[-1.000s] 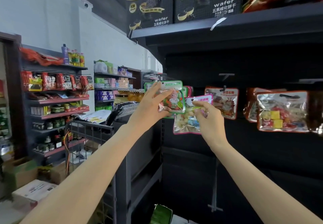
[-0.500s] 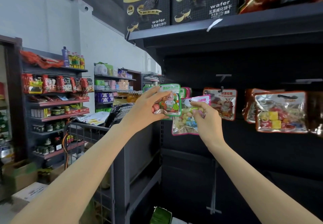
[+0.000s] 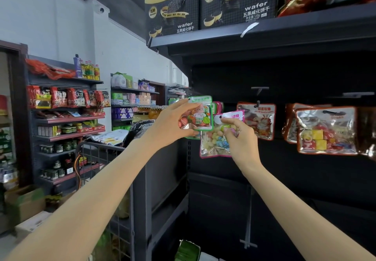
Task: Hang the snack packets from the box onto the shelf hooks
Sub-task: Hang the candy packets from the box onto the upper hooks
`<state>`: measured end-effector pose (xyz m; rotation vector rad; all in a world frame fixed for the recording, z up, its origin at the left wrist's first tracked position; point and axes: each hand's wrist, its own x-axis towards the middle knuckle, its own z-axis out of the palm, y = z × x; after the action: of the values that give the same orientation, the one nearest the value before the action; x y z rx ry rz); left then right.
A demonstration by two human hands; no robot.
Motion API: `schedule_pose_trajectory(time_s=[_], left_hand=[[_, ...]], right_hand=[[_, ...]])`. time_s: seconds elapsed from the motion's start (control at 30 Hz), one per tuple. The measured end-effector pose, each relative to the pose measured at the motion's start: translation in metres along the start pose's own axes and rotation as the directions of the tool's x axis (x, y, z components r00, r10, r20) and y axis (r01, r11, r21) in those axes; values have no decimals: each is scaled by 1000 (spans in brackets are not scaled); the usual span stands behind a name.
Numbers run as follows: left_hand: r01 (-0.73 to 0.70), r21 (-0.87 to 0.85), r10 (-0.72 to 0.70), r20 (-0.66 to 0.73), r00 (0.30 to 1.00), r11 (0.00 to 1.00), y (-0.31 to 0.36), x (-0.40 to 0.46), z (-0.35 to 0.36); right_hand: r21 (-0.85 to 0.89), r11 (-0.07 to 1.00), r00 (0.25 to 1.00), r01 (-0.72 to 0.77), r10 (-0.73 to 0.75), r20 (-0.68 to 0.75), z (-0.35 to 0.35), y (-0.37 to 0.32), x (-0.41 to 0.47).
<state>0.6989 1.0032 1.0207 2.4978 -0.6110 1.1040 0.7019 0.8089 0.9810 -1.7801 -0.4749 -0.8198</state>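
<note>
Head view is showing the person's left hand [image 3: 175,125] gripping a green-edged snack packet [image 3: 200,114], fingers curling over its top and thumb pressing under its bottom edge, holding it upright in front of the dark shelf unit [image 3: 284,43]. Just right of that grip, the right hand [image 3: 240,138] is pinching a pink-edged packet of pastel sweets [image 3: 215,138] near its top, fingertips [image 3: 223,120] sitting beside the hang hole; the green packet's lower corner is overlapping the pink one. Whether either packet is sitting on a hook I cannot tell. Right of both hands, a red-edged packet [image 3: 258,122] is hanging from a hook [image 3: 258,103], and farther right a larger foil packet with yellow cubes [image 3: 325,130] is hanging too. Above the hands, two black wafer boxes [image 3: 203,4] are standing on the top shelf. Below, a green packet [image 3: 188,250] is lying near the floor.
</note>
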Motion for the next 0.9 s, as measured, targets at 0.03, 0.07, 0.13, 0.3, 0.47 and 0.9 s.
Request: schedule_pose_trajectory(time_s=[0.03,0.07,0.13,0.3,0.47,0.9], left_hand=[[-9,-9,9,10,1000,1000,-1,-1,0],[-17,-21,18,22,1000,1000,-2,-1,1],[-22,-40,24,44,999,999,-3,-1,5],[9,3,-9,104,995,1000,-10,14,22],[-17,259,-32,184,982,966,-11,22,33],[-4,123,-27,251,968,992,-6,8,22]], right_hand=[[3,1000,1000,-2,2,1,0,-1,0],[8,1000,1000,-2,2,0,0,-1,0],[21,1000,1000,-3,3,-5,0,-3,-1],[10,1000,999,-27,27,-17,-3,0,-2],[-55,997,998,-49,46,-48,-15,13,-6],[42,998,995,46,-42,-96,-11,-22,-3]])
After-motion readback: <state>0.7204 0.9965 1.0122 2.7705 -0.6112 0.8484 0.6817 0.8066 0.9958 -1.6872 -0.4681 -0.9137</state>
